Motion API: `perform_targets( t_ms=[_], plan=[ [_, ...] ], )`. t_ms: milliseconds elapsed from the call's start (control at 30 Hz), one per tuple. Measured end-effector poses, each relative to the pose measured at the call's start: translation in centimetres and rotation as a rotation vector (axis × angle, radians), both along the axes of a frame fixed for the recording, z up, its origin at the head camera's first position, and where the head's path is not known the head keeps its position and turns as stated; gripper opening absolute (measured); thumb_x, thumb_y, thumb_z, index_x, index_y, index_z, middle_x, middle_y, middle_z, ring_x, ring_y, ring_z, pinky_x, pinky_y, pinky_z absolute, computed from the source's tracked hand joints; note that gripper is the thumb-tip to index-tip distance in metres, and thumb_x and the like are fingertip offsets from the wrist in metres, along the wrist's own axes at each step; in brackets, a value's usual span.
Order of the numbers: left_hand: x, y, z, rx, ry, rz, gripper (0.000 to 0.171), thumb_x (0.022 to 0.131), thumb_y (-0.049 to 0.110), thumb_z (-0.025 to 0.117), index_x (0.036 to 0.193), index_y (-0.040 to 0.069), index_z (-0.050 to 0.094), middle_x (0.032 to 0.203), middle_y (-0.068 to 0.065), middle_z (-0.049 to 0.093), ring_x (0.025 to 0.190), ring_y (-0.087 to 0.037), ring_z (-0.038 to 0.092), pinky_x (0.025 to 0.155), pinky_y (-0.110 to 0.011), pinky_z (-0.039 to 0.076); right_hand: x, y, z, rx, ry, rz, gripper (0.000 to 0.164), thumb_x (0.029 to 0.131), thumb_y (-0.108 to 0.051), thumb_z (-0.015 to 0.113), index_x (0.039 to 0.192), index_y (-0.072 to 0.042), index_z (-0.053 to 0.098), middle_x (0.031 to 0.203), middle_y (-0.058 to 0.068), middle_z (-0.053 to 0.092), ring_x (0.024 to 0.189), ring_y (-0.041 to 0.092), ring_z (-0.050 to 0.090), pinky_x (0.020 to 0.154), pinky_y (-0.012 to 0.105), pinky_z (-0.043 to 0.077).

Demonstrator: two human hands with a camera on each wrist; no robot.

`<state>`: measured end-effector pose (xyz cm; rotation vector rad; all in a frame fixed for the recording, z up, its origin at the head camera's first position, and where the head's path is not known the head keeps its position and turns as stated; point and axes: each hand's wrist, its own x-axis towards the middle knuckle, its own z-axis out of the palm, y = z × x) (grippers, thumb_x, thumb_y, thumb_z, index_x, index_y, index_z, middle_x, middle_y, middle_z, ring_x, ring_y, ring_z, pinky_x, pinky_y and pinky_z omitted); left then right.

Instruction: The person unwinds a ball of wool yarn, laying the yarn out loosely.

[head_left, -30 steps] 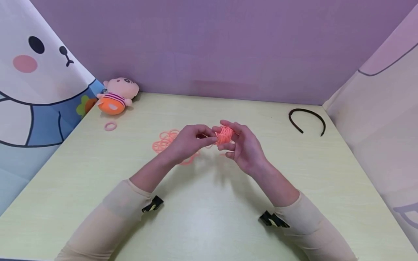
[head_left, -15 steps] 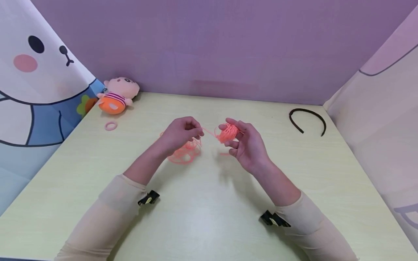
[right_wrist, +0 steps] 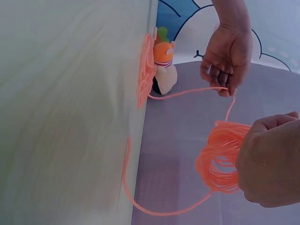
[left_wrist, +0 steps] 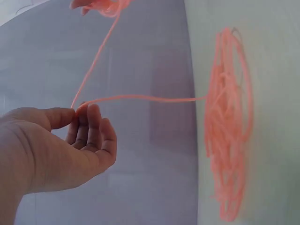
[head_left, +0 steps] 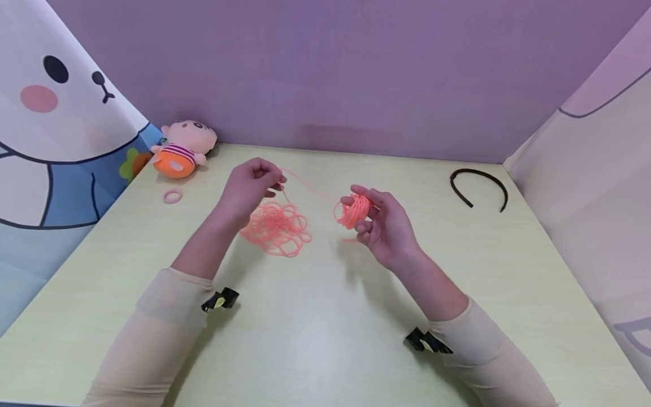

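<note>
My right hand (head_left: 389,229) holds a small wound bundle of coral-pink yarn (head_left: 355,211) above the table, its fingers curled about the coils. My left hand (head_left: 249,189) pinches the yarn strand (left_wrist: 140,97) between thumb and fingertips, up and to the left of the bundle. From that pinch one length runs across to the bundle, and another drops to a loose heap of yarn (head_left: 277,229) on the table. In the right wrist view the bundle (right_wrist: 221,157) shows as many-looped coils, and a free tail (right_wrist: 161,214) curves from it down to the tabletop.
A pink plush toy (head_left: 180,150) with orange bottoms sits at the table's back left corner, a pink ring (head_left: 172,196) in front of it. A black headband (head_left: 480,172) lies at the back right. A purple wall panel (head_left: 325,79) stands behind the table (head_left: 325,350).
My left hand has moved away from the bundle, left and toward the back, drawing out the strand between them. My right hand has shifted slightly right, still holding the bundle.
</note>
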<state>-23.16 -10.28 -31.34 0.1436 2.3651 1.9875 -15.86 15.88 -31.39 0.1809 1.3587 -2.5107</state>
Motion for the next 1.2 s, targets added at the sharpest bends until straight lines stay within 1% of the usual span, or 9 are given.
perform_targets(
  t_ms=[133,300,600,733,867,967,1033,1100,1200],
  plan=[
    [-0.1,-0.7,0.7,0.113,0.026,0.065,0.011,0.103,0.013,0.059,0.106,0.003,0.06,0.1,-0.011,0.069,0.087,-0.018,0.065,0.08,-0.029,0.055,-0.1,0.0,-0.1,0.014,-0.008,-0.002,0.041,0.107,-0.026,0.04,0.143,-0.01,0.051,0.109,0.001,0.072,0.051,0.009,0.049,0.049,0.018,0.04],
    [-0.1,-1.2,1.4,0.207,0.055,0.123,0.006,0.102,0.011,0.058,0.101,0.006,0.061,0.092,-0.004,0.069,0.086,-0.018,0.065,0.078,-0.028,0.056,-0.2,0.1,-0.2,0.024,-0.028,-0.008,0.038,0.106,-0.025,0.042,0.14,-0.013,0.053,0.111,0.001,0.07,0.052,0.009,0.05,0.048,0.019,0.038],
    [0.0,-1.8,2.0,0.412,0.109,0.218,0.006,0.101,0.009,0.062,0.095,0.008,0.06,0.09,-0.007,0.069,0.082,-0.019,0.063,0.075,-0.028,0.056,-0.1,0.2,-0.3,0.029,-0.043,-0.014,0.038,0.106,-0.023,0.041,0.141,-0.016,0.054,0.123,0.003,0.067,0.055,0.011,0.061,0.047,0.018,0.038],
    [0.0,-2.2,2.3,0.438,0.101,0.27,0.008,0.102,0.01,0.06,0.094,0.01,0.06,0.092,-0.007,0.068,0.085,-0.019,0.062,0.076,-0.028,0.055,-0.1,0.2,-0.4,0.043,-0.041,-0.018,0.039,0.106,-0.024,0.039,0.142,-0.017,0.054,0.131,0.005,0.063,0.056,0.011,0.062,0.048,0.019,0.037],
    [0.1,-2.4,2.5,0.382,0.07,0.34,0.006,0.103,0.015,0.059,0.1,0.01,0.061,0.097,-0.004,0.065,0.092,-0.019,0.06,0.082,-0.032,0.052,-0.1,0.2,-0.3,0.049,-0.04,-0.022,0.04,0.106,-0.023,0.039,0.142,-0.017,0.055,0.135,0.006,0.061,0.057,0.011,0.062,0.049,0.019,0.036],
    [0.2,-2.2,2.5,0.271,0.076,0.401,0.006,0.102,0.018,0.059,0.106,0.013,0.061,0.103,-0.001,0.059,0.097,-0.017,0.056,0.083,-0.031,0.049,-0.1,0.1,-0.3,0.045,-0.043,-0.019,0.038,0.106,-0.023,0.041,0.14,-0.017,0.056,0.134,0.006,0.061,0.057,0.011,0.062,0.048,0.019,0.036],
    [0.3,-1.9,2.5,0.204,0.091,0.415,0.007,0.102,0.017,0.06,0.108,0.014,0.06,0.106,0.0,0.056,0.099,-0.015,0.053,0.082,-0.029,0.047,-0.1,0.1,-0.3,0.044,-0.042,-0.015,0.038,0.106,-0.024,0.041,0.14,-0.016,0.056,0.133,0.006,0.063,0.056,0.011,0.062,0.048,0.019,0.037],
    [0.3,-1.4,2.3,0.153,0.113,0.383,0.008,0.101,0.013,0.06,0.109,0.013,0.059,0.107,0.0,0.055,0.098,-0.014,0.053,0.08,-0.028,0.047,0.0,0.1,-0.2,0.041,-0.041,-0.008,0.037,0.106,-0.025,0.042,0.14,-0.016,0.056,0.131,0.005,0.064,0.056,0.011,0.063,0.048,0.019,0.037],
    [0.5,-0.4,1.8,0.07,0.115,0.229,0.011,0.101,0.01,0.06,0.112,0.007,0.061,0.108,-0.003,0.058,0.098,-0.016,0.056,0.082,-0.031,0.05,0.0,0.0,-0.2,0.039,-0.034,0.003,0.037,0.106,-0.025,0.042,0.14,-0.015,0.055,0.128,0.005,0.065,0.056,0.011,0.063,0.048,0.019,0.037]
  ],
)
